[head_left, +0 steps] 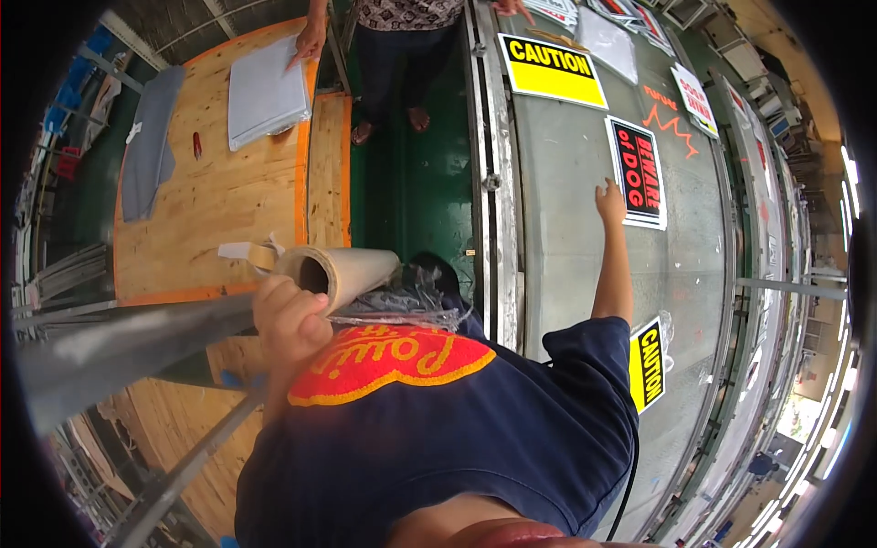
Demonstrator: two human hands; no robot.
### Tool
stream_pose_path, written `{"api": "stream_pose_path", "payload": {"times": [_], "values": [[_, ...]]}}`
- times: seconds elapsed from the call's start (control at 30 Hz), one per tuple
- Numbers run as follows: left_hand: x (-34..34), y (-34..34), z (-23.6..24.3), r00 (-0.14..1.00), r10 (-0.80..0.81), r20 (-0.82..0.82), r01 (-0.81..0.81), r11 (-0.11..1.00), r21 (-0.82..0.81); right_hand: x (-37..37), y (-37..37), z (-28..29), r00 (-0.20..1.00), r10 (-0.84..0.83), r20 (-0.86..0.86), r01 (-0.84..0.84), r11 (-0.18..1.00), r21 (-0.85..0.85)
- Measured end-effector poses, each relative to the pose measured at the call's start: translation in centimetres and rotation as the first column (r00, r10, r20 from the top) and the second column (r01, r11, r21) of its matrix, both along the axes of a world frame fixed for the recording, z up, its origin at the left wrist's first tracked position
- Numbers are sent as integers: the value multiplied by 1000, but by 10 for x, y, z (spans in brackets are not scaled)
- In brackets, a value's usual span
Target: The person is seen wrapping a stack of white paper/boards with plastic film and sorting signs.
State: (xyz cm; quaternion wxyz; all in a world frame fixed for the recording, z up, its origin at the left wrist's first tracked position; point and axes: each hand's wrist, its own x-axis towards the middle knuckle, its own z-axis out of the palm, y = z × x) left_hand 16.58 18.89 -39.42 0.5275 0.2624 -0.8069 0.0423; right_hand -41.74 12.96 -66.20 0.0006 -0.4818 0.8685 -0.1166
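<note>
Left hand closed around cardboard roll at chest; right hand open, flat beside black sign on grey worktop. Likely positioning sign; next needs a steady press.

Sign-making workshop: printed warning signs lie on a long grey worktable; plywood bench holds stacked sheets.

A black-and-red sign, a yellow-and-black sign, a beige roll, orange-edged plywood table.
</note>
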Motion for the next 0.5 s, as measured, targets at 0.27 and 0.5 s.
{"api": "stream_pose_path", "payload": {"times": [0.27, 0.5], "values": [[-13, -100, 4, 948, 317, -30, -318, 941, -113, -122, -55, -69, 988, -143, 67, 138, 988, 69], [-26, -160, 15, 854, 516, -75, -519, 854, -39, -170, -64, -113, 961, -237, 142, 226, 970, 86]]}}
